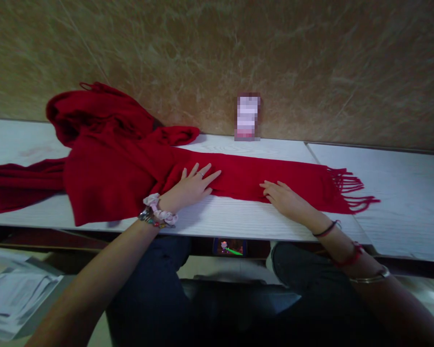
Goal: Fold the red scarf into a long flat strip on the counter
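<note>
A red scarf (235,173) lies flat along the white table, its fringe spread out at the right end. On its left part rests my left hand (193,185), palm down with the fingers spread and a ring on one finger. My right hand (280,195) touches the scarf's near edge further right, fingers stretched out and holding nothing. To the left, a bunched heap of red cloth (112,168) joins or covers the scarf's left end; which of the two cannot be made out.
A blurred-out phone-like object (248,118) leans on the marble wall behind the white table (394,202). Below the table's front edge a lit screen (230,246) shows between my knees. Papers (14,294) sit in a container at the lower left.
</note>
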Demonstrator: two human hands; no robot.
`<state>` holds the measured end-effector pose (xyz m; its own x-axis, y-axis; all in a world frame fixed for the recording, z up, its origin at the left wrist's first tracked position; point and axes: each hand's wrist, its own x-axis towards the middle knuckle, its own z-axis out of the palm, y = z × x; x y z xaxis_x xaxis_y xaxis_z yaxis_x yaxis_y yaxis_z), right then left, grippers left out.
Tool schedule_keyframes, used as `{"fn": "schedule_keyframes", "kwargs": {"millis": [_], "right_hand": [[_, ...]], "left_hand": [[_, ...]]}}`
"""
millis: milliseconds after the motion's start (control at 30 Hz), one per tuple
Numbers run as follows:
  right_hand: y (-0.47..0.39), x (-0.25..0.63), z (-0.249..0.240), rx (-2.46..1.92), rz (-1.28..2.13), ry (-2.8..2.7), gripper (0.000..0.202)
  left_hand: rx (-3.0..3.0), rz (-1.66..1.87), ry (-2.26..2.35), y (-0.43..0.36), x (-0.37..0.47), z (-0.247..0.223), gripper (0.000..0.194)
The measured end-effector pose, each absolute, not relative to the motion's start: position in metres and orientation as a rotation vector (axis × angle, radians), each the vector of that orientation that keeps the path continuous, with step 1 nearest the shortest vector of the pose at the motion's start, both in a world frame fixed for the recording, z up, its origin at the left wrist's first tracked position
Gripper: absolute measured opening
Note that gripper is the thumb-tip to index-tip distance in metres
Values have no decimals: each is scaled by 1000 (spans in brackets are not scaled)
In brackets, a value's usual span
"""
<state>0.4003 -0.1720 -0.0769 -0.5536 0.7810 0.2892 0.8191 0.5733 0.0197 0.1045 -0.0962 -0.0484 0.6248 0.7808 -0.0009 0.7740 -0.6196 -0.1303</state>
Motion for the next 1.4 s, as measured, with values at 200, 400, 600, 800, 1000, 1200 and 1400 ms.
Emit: {"fn": "schedule_keyframes", "kwargs": {"millis": [200, 400, 600, 800, 1000, 1200, 1400], "right_hand": [[-174, 400, -73, -1385, -131, -2460, 32], [-176, 411, -85, -1537, -269, -2464, 54], [-180, 430, -85, -1644, -240, -2472, 57], [-183, 435, -67, -1586, -234, -2213, 56], [-192, 442, -75, -1513, -98, -2591, 49], [-194, 441, -73, -1580, -58, -2569, 50], [-197, 446, -65, -1549, -37, -2576, 49]], "left_hand": [[-2902, 108, -896, -97, 109, -50, 46], [-2968, 111, -843, -90, 101, -46, 57], [-2968, 6, -930, -85, 94, -49, 59], [-2955, -363, -921, -79, 86, -47, 67], [-3114, 83, -919, -83, 75, -62, 64], [-3047, 125, -913, -93, 79, -39, 67], [-2938, 173, -1030, -102, 82, -41, 71]]}}
